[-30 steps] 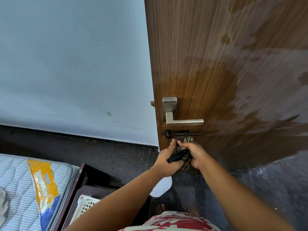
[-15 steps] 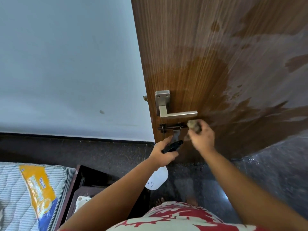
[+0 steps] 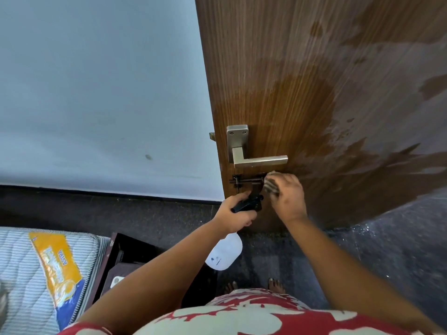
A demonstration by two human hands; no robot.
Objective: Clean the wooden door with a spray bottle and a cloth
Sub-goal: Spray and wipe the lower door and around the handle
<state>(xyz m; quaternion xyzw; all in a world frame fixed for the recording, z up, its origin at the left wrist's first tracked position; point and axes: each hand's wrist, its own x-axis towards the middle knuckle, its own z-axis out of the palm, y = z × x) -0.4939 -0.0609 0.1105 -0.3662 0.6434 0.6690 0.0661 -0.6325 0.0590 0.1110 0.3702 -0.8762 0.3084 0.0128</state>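
Now the right hand [image 3: 287,198] presses a crumpled grey cloth [image 3: 270,184] on the streaky brown wooden door [image 3: 302,93].
Left hand [image 3: 235,215] grips the black-headed white plastic spray bottle [image 3: 223,253].

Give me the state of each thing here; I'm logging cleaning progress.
wooden door: partly wet, patchy.
door handle: level, untouched.
latch bolt: beside the cloth.
cloth: pressed on door by right hand.
spray bottle: hanging from left hand.
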